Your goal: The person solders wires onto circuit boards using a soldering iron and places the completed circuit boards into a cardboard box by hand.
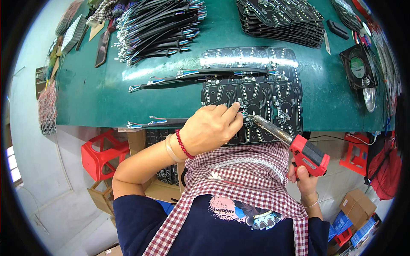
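Note:
A panel of black circuit boards (256, 94) with white markings lies at the table's near edge. My left hand (213, 128) is closed in a pinch over it, holding a black-sleeved wire harness (164, 123). The harness's loose coloured wire ends stick out to the left; its other end meets the board at my fingertips. My right hand (305, 181) grips a red and black soldering gun (308, 157), whose metal tip points at the board close beside my left fingers. Two more wire harnesses (183, 77) stretch across the panel farther back.
A big bundle of wire harnesses (160, 30) lies at the back of the green table (98, 100). Stacked circuit boards (284, 25) stand at the back right. A black fan (358, 68) sits right. Red stools (102, 155) and cartons (358, 207) stand below the table.

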### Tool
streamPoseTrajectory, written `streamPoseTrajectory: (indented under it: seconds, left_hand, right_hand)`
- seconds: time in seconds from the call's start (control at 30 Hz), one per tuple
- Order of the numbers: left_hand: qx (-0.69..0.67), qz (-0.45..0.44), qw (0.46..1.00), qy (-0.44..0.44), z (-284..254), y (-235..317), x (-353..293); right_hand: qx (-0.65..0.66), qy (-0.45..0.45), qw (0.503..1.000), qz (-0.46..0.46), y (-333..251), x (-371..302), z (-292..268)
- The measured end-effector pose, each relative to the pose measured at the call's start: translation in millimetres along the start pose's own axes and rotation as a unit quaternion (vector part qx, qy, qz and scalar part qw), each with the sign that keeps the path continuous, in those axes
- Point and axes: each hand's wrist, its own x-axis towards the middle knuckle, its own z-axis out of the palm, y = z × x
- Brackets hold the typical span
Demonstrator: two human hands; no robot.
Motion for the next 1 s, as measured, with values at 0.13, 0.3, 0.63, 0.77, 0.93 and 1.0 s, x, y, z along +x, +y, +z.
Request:
streamPoseTrajectory:
  seconds: [0.13, 0.3, 0.63, 0.77, 0.93, 1.0]
  left_hand:
    - [-0.013, -0.013, 1.000, -0.002, -0.2, 0.5, -0.9]
    - [-0.017, -0.015, 1.000, -0.004, -0.2, 1.0, -0.4]
    - [-0.005, -0.014, 1.000, 0.009, 1.9, 2.6, -1.7]
    - [0.001, -0.011, 1.000, 0.008, 2.7, 2.5, -2.6]
    - [0.009, -0.010, 1.000, 0.009, 1.5, 3.8, -2.1]
    - [0.015, -0.008, 1.000, 0.007, 1.7, 4.2, -1.5]
  right_hand:
    - [0.047, -0.033, 0.998, 0.015, 1.8, 1.2, -3.6]
    - [0.005, -0.015, 1.000, 0.001, -2.0, 2.4, 3.0]
    - [0.050, -0.050, 0.997, 0.031, -2.5, 1.3, -0.4]
    - [0.041, -0.036, 0.998, 0.034, -3.0, -0.4, 1.7]
    - [0.041, -0.033, 0.998, 0.041, -0.8, -0.9, 1.7]
    - [0.050, -0.037, 0.998, 0.034, 0.5, -0.1, 2.0]
